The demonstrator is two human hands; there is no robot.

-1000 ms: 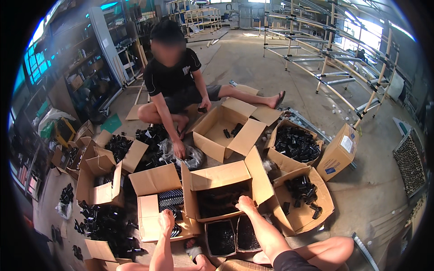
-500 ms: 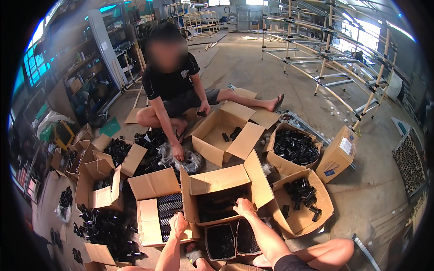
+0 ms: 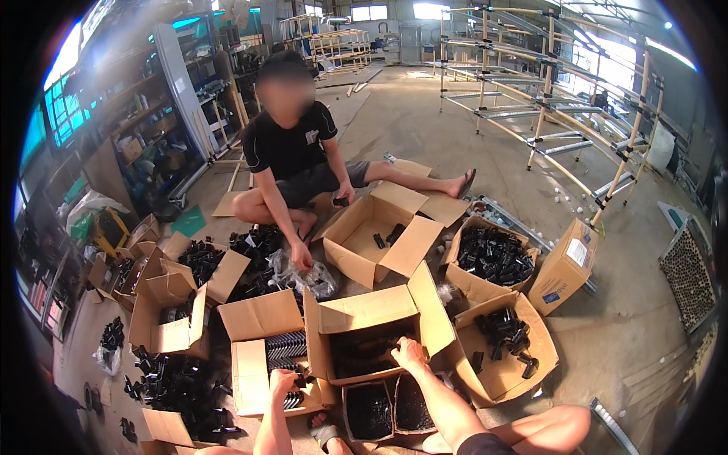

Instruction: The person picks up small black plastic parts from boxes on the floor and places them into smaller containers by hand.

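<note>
Lower centre: a person's left hand (image 3: 283,381) is over an open cardboard box (image 3: 249,373) holding neat rows of black parts (image 3: 286,346). Just right, the right hand (image 3: 410,354) is at the front right of a second open box (image 3: 368,310); any grip is unclear. A loose black heap (image 3: 178,388) lies lower left. Left of upper centre, a seated co-worker (image 3: 290,152) has one hand at a clear plastic bag (image 3: 320,283). A pipe rack (image 3: 544,121) fills the upper right.

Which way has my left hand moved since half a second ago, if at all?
Yes: your left hand has shifted leftward, judged against the open carton of stacked black parts at it.
</note>
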